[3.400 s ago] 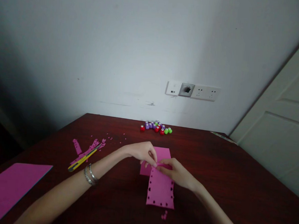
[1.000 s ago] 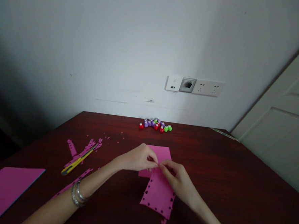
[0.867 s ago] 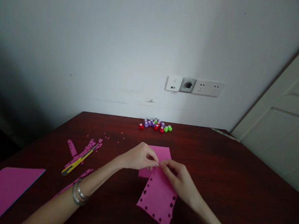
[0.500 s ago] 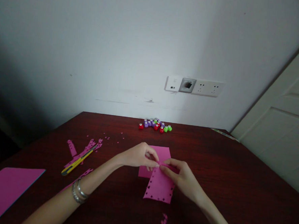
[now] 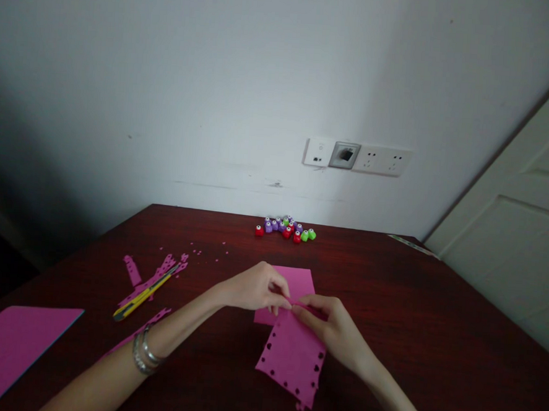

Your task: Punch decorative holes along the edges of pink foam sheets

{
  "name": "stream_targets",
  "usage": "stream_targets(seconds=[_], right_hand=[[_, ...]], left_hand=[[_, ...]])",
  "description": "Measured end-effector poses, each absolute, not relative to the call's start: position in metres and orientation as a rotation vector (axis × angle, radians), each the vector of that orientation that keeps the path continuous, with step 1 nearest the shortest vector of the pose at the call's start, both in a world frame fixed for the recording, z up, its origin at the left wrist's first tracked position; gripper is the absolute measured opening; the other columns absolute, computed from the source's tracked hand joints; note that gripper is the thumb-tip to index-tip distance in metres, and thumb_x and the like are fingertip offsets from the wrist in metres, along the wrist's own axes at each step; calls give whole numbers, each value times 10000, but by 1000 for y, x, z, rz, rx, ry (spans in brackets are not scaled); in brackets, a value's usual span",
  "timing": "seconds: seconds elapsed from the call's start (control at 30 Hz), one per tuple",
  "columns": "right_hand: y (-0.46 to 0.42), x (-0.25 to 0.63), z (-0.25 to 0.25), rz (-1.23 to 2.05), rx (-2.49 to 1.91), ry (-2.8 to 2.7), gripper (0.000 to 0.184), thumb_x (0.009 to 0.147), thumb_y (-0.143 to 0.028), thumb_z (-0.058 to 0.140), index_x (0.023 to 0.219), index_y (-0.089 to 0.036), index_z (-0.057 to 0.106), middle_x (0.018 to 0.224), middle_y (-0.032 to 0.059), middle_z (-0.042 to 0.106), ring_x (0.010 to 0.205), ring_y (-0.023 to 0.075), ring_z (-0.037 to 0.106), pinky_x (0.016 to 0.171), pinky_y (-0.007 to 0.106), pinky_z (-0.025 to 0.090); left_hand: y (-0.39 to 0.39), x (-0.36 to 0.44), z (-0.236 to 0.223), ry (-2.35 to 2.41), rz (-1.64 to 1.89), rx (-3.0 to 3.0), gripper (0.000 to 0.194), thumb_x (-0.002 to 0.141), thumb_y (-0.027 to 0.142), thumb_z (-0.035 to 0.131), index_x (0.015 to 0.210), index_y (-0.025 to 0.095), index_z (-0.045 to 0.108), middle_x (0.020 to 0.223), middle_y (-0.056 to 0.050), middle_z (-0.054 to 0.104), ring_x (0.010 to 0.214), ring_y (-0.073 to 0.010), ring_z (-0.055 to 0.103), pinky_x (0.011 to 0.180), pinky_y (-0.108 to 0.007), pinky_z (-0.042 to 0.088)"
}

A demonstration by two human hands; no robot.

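Note:
A pink paper sheet (image 5: 293, 358) with small punched shapes along its edges hangs toward me, its top edge pinched by my right hand (image 5: 335, 326). My left hand (image 5: 260, 288) is closed too, thumb and fingertips meeting at the same top edge of the sheet, touching my right fingertips. Behind and partly under both hands lies a plain pink paper piece (image 5: 298, 278) on the table. Whether tiny scraps are between the fingertips cannot be made out.
A yellow utility knife (image 5: 143, 295) lies left among pink punched strips (image 5: 132, 271). Several small red, purple and green craft punches (image 5: 282, 228) stand near the wall. Pink sheets (image 5: 15, 344) lie at the table's left edge. Wall sockets (image 5: 382, 160) are above the dark wooden table (image 5: 391, 281).
The punched sheet's lower end has swung down toward me and tilted, now covering much of the scraps at the front. Both hands stay nearly in place.

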State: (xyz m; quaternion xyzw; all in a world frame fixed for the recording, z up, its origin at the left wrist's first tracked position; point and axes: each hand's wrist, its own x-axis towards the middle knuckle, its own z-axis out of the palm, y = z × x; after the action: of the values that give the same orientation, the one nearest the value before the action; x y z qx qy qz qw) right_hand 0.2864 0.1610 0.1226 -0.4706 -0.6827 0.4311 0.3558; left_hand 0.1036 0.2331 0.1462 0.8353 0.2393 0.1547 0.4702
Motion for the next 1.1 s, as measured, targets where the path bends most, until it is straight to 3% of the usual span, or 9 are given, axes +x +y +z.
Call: stream_targets(seconds=[0.37, 0.57, 0.83, 1.1], right_hand=[[167, 291, 121, 1124, -1275, -1612, 309, 793, -420, 535, 776, -137, 658, 680, 24, 617, 582, 121, 508, 511, 224, 376], [165, 289, 120, 1104, -1277, -1703, 278, 799, -392, 536, 803, -146, 664, 691, 15, 616, 588, 119, 512, 513, 219, 377], [160, 285, 123, 1106, -1278, -1770, 250, 812, -356, 523, 754, -142, 638, 648, -7, 564, 567, 98, 451, 490, 205, 331], [166, 290, 115, 1155, -1262, -1641, 312, 789, -441, 534, 732, -143, 607, 619, -12, 528, 540, 97, 445, 478, 212, 340]], left_hand=[[240, 102, 144, 604, 390, 1782, 285, 671, 321, 688, 864, 114, 654, 711, -54, 661, 616, -117, 607, 593, -236, 474], [240, 105, 139, 609, 359, 1746, 208, 693, 307, 662, 751, 111, 626, 610, -21, 622, 546, -106, 588, 554, -235, 461], [236, 104, 144, 586, 295, 1998, 130, 728, 247, 616, 747, 119, 634, 635, -11, 620, 601, -95, 578, 608, -216, 439], [237, 105, 142, 584, 461, 2138, 148, 732, 249, 612, 804, 131, 663, 727, -20, 640, 639, -86, 545, 633, -204, 418]])
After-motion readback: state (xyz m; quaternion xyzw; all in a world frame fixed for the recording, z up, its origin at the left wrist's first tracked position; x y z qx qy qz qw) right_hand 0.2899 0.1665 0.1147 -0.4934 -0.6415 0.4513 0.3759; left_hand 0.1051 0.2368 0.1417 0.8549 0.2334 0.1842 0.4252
